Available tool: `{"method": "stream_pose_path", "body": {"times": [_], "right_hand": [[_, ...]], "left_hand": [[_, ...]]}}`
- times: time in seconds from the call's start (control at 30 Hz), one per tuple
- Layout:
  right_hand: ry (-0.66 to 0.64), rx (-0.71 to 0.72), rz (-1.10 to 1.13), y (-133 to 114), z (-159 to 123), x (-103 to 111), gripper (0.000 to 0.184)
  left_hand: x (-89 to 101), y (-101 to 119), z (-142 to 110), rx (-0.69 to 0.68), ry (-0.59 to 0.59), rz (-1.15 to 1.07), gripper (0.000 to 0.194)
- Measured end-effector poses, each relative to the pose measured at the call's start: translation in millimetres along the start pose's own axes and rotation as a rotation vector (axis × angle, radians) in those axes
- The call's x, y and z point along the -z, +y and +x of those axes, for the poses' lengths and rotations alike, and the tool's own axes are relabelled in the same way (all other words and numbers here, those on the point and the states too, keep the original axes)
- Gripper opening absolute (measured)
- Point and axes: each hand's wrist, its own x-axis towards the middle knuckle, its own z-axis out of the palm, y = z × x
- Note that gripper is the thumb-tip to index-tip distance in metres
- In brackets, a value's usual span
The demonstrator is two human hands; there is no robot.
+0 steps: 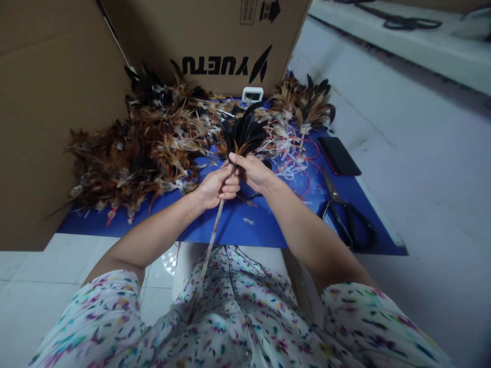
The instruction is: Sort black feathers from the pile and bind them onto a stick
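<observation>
Near the middle of the blue board, my left hand point(219, 187) is wrapped round a thin stick point(213, 236) that slants down toward my lap. At the stick's upper end fans a bunch of black and brown feathers point(245, 132). My right hand point(250, 171) pinches at the base of these feathers, its thumb and fingers closed there and touching my left hand. Whether a thread or single feather lies in that pinch is hidden. A large heap of loose brown feathers point(134, 153) lies to the left.
Scissors point(341, 204) and a dark phone point(338, 156) lie on the blue board point(264, 227) at right. Behind stand a cardboard box point(215, 36), a small white device point(252, 95) and another feather bundle point(303, 105). Red and white strings point(293, 158) are tangled near the feathers.
</observation>
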Motion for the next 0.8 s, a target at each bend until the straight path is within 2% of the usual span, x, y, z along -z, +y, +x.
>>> {"method": "stream_pose_path", "body": {"times": [0.13,0.33,0.5,0.8], "right_hand": [[0.018,0.017,-0.040,2.1,0.6,-1.0,0.042],[0.023,-0.120,-0.103,-0.9,-5.9,-2.7,0.046],[0.021,0.023,-0.084,2.6,-3.0,-0.2,0.058],[0.054,0.004,-0.073,7.9,1.1,-3.8,0.057]], "left_hand": [[2.5,-3.6,2.2,-0.035,0.030,0.073,0.031],[8.0,-6.4,6.1,-0.087,0.097,0.139,0.026],[8.1,-3.7,4.1,-0.027,-0.028,0.058,0.024],[2.4,-2.5,1.3,-0.031,0.059,0.068,0.026]]}}
